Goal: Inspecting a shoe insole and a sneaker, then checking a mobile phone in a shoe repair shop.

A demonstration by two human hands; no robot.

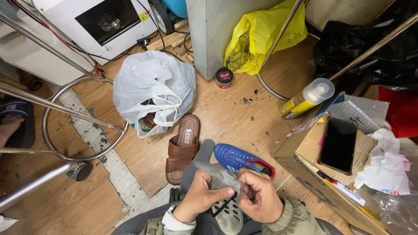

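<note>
My left hand [201,193] and my right hand [257,196] meet over my lap at the bottom of the head view. Both pinch a grey insole [217,175] that bends between them, its perforated part hanging toward my knees. Just beyond my hands, on the wooden floor, lies a blue sports shoe [240,159] with a red lining. A brown sandal [183,148] lies to its left, and a second grey insole [197,162] lies between them.
A white plastic bag [152,89] sits behind the sandal. On the right, an open cardboard box [305,152] holds a black phone [338,144]; a yellow spray can [307,99] leans on it. A small round tin [224,78], yellow bag [261,35] and chrome stool legs [65,111] stand around.
</note>
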